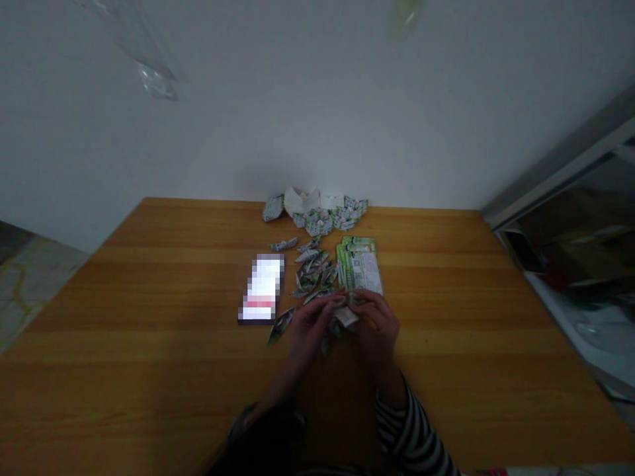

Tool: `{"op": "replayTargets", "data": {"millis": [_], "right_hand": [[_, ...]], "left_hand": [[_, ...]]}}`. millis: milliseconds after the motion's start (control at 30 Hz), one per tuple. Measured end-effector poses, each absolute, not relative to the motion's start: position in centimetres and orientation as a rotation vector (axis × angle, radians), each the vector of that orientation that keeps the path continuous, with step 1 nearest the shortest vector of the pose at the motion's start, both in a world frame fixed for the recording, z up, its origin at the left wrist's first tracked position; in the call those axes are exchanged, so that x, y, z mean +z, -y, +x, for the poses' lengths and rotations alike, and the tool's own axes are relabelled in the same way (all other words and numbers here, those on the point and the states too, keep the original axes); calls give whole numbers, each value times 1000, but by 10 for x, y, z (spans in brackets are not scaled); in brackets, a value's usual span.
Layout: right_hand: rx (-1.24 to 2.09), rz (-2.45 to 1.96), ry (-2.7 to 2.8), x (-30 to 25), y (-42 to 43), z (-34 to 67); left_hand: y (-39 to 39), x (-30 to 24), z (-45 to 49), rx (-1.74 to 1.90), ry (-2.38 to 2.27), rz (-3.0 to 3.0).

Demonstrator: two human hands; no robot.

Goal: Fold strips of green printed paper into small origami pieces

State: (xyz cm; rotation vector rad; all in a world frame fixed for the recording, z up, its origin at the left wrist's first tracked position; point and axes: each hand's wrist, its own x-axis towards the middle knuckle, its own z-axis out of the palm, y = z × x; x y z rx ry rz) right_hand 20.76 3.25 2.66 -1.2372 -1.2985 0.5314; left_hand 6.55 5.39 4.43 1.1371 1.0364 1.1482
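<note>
Wood tbl w/ folded papers, by wall

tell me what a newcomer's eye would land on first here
Probably the brightly lit phone, lying on the table left of the left hand. Next, that hand and the right hand, with a pale paper piece between them. Beyond, folded paper pieces lie beside some leaflets.
</note>
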Motion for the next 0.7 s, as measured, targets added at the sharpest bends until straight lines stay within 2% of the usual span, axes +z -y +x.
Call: {"op": "replayTargets", "data": {"millis": [233,467,700], "right_hand": [[449,-1182,1445,19,-34,210],[466,-1251,1474,16,-37,210],[573,-1287,1497,21,-38,211]], "left_hand": [[-60,40,64,971,-1106,1142],[-61,30,60,954,-1186,1635],[-60,23,62,862,-1231,1769]]}}
